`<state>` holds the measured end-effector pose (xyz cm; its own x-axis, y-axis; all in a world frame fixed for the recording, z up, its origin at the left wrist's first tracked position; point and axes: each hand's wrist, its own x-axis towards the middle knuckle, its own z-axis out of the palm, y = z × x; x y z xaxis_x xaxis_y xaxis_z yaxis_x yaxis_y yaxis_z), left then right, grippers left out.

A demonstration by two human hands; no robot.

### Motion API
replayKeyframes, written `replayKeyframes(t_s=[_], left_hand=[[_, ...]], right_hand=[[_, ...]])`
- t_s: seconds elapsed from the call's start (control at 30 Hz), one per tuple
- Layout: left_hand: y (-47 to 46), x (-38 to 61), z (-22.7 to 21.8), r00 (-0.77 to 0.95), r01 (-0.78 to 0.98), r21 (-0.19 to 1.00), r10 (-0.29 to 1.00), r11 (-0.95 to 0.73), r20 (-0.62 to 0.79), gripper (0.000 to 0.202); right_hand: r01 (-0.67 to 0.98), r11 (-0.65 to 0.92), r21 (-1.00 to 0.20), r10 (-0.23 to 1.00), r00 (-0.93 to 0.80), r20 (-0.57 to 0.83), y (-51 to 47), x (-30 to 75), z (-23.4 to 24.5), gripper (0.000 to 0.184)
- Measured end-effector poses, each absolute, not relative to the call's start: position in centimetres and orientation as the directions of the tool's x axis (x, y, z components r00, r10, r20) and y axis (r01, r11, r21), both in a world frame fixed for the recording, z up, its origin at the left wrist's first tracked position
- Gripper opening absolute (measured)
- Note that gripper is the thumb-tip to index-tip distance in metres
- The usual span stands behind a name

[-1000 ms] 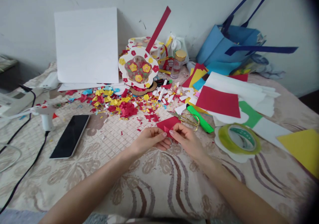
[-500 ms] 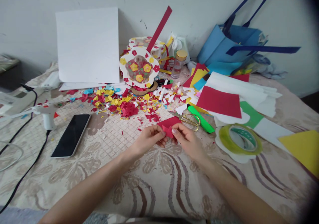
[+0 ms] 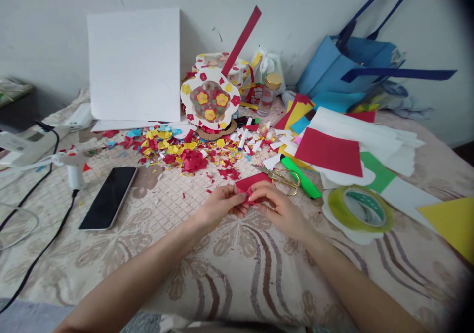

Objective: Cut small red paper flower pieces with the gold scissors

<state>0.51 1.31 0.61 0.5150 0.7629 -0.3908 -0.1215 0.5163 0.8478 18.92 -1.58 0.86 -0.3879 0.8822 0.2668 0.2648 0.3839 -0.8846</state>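
Note:
Between my two hands is a small folded piece of red paper (image 3: 249, 197), partly covered by the fingers. My left hand (image 3: 225, 202) pinches its left side between thumb and fingers. On the right side, my right hand (image 3: 274, 205) has its fingertips bent against the paper. Just behind the hands lies a larger red paper sheet (image 3: 255, 179) on the cloth. Gold-handled scissors (image 3: 283, 179) rest beside that sheet, next to a green cutter (image 3: 301, 177).
Paper scraps (image 3: 192, 159) in several colours cover the middle of the table. A flower-shaped paper fan (image 3: 211, 118) leans behind them. At left lie a phone (image 3: 107, 199) and a white glue gun (image 3: 75, 167); at right, a tape roll (image 3: 357, 209) and coloured sheets (image 3: 329, 150).
My right hand's fingers have shifted over the folded red paper and now cover more of it. The left hand keeps its pinch. The whole view has shifted slightly.

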Motion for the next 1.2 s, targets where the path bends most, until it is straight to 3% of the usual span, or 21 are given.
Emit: replayKeyframes(t_s=[0.23,0.5,0.57,0.73,0.8,1.0,1.2], left_hand=[[0.5,0.7,0.1,0.439,0.075,0.981,0.878,0.178,-0.193,0.028],[0.9,0.8,0.5,0.539,-0.057,0.859,0.74,0.509,-0.403,0.03],[0.9,0.8,0.3,0.544,-0.037,0.873,0.743,0.486,-0.39,0.029],[0.8,0.9,-0.2,0.498,0.049,0.971,0.837,0.233,-0.226,0.024],[0.7,1.1,-0.2,0.48,0.036,0.964,0.842,0.264,-0.248,0.025],[0.6,1.1,0.1,0.549,-0.075,0.823,0.713,0.563,-0.437,0.028],[0.4,1.3,-0.1,0.492,-0.062,0.906,0.802,0.419,-0.338,0.032]], right_hand=[[0.282,0.311,-0.908,0.925,-0.31,0.221,-1.8,18.1,0.4,0.007],[0.255,0.258,-0.932,0.953,-0.226,0.202,-1.9,18.0,0.3,0.009],[0.239,0.227,-0.944,0.961,-0.213,0.177,-1.9,17.8,0.1,0.008],[0.263,0.138,-0.955,0.979,-0.18,0.092,-1.8,17.3,-0.3,0.007],[0.288,0.129,-0.949,0.983,-0.165,0.084,-1.7,17.3,-0.3,0.008],[0.32,0.146,-0.936,0.984,-0.146,0.104,-1.7,17.5,-0.4,0.01],[0.336,0.14,-0.931,0.986,-0.132,0.101,-1.6,17.4,-0.4,0.009]])
